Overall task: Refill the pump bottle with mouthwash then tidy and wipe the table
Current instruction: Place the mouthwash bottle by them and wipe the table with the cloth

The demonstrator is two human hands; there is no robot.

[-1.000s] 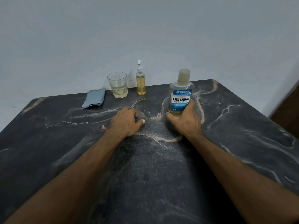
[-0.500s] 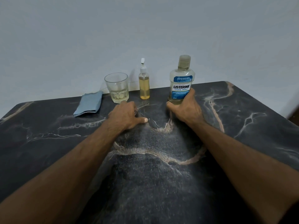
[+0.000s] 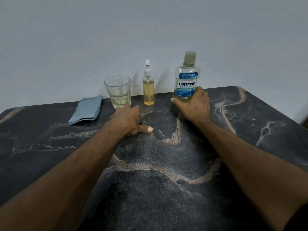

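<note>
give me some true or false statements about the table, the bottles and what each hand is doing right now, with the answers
1. The right hand holds the mouthwash bottle low on its body. True.
2. The mouthwash bottle's cap is off. False: the cap is on the neck.
3. The left hand grips the pump bottle. False: it rests on the table, holding nothing, in front of the glass.
4. The pump bottle stands between the glass and the mouthwash bottle. True.
5. The blue cloth lies to the right of the mouthwash bottle. False: it lies folded to the left of the glass.
</note>
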